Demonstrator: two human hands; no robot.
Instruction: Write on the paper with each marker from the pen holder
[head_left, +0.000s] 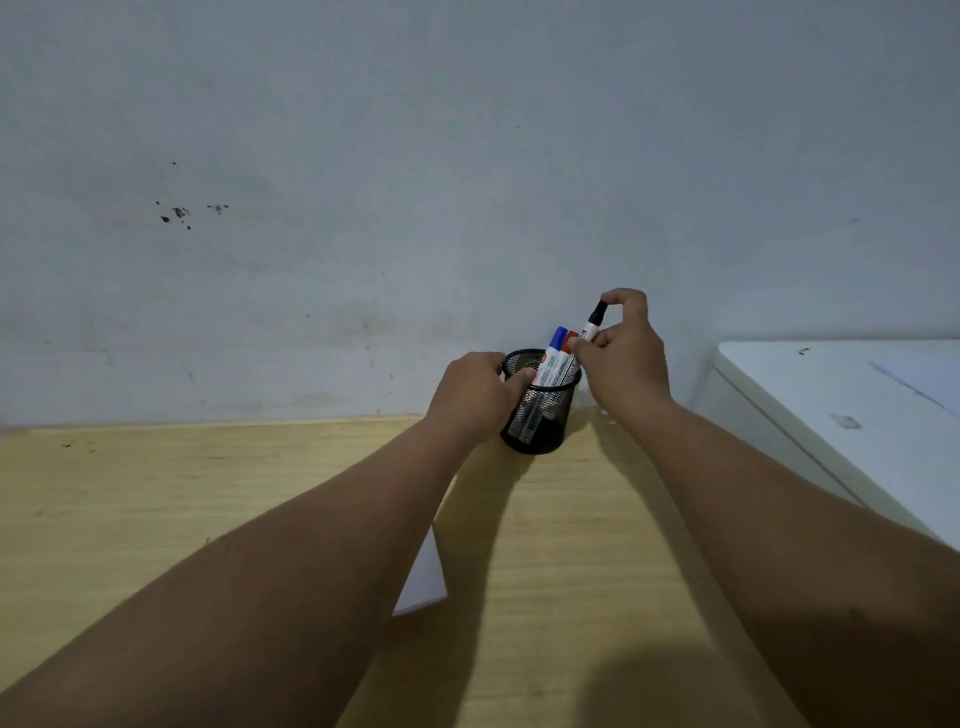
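Observation:
A black mesh pen holder (545, 421) stands on the wooden desk against the wall. My left hand (475, 392) grips its left rim and side. Inside it stand a blue-capped marker (556, 348) and a red-capped marker (571, 338). My right hand (628, 353) pinches a black-capped marker (594, 319) just above the holder's right rim, its cap pointing up; its lower end is hidden behind my fingers. A white sheet of paper (426, 582) lies on the desk, mostly hidden under my left forearm.
The light wooden desk (156, 493) meets a grey-white wall (415, 182) right behind the holder. A white box-like appliance (831, 415) stands at the right, close to my right forearm.

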